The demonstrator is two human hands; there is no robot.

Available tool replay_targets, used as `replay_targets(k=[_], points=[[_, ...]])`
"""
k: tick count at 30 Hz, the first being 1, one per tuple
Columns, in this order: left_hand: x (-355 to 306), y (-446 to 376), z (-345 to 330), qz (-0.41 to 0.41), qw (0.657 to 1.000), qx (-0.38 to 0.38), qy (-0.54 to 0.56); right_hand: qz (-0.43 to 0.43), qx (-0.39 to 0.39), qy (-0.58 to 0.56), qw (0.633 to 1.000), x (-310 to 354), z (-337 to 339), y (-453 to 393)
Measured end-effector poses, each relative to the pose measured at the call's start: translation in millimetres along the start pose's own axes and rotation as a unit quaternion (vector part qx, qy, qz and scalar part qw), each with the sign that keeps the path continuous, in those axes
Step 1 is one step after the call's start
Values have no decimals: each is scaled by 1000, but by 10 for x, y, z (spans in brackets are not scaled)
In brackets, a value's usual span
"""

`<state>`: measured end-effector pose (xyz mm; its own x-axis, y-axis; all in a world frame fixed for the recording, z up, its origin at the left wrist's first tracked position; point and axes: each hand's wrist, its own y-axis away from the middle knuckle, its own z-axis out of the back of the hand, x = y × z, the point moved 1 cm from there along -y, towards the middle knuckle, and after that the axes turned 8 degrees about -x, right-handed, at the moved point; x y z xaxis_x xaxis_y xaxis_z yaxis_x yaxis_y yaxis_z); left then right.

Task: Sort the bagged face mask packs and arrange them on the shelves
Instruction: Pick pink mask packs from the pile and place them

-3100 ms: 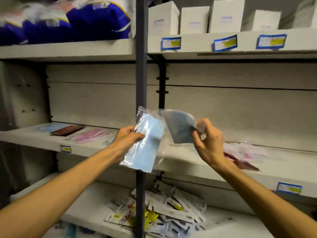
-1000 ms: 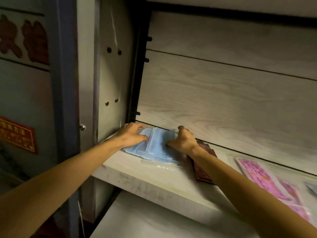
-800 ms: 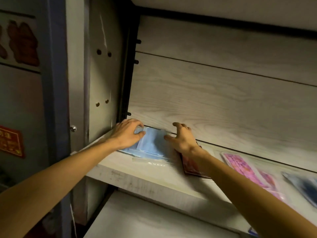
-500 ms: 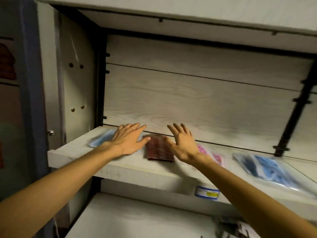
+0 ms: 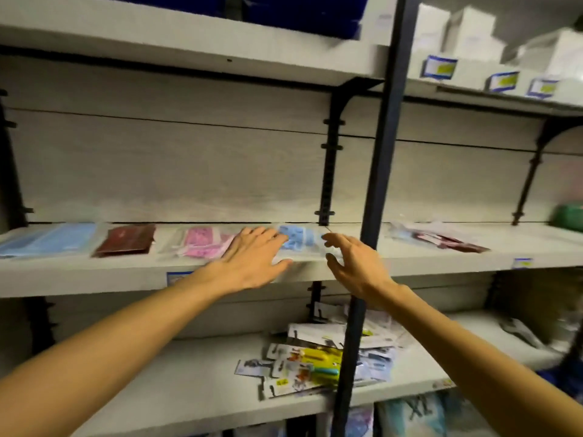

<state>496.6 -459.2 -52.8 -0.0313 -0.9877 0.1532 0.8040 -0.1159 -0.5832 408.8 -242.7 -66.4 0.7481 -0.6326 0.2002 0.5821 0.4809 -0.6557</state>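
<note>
Both hands have slid right along the shelf (image 5: 94, 275); my open left hand (image 5: 249, 260) is nearer the blue mask pack (image 5: 298, 239), at one o'clock, right hand (image 5: 353, 263) open beside it.

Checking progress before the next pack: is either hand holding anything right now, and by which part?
Nothing is gripped. The left hand lies open, fingers spread, at the blue mask pack; the right hand hovers open beside it.

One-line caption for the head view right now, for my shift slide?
Both open hands, left and right, reach toward a blue mask pack on the middle shelf, beside sorted pink and maroon packs.
</note>
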Motion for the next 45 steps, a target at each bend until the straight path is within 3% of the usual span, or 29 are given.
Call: replay_targets(k=[6, 14, 20, 26, 39, 42, 45], points=[[-1151, -581, -119, -99, 992, -1, 75, -66, -25, 50, 996, -964, 603, 530], [-2239, -1481, -778, -182, 981, 3, 69, -123, -58, 120, 983, -2115, 907, 857], [-2565, -2412, -1316, -154, 986, 21, 64, -121, -7, 167, 979, -3118, 1019, 507], [-2639, -3142, -1749, -82, 993, 34, 75, -196, 51, 174, 964, -3975, 998, -104], [-2821, -3855, -2494, -6, 993, -22, 116, -187, 77, 130, 971, -5057, 605, -890], [-2882, -3983, -2622, 4, 991, 34, 127, -183, 85, 92, 975, -5332, 549, -1087], [-2907, -4048, -2744, -7, 987, 116, 107, -152, 151, 52, 975, -5575, 451, -1234]])
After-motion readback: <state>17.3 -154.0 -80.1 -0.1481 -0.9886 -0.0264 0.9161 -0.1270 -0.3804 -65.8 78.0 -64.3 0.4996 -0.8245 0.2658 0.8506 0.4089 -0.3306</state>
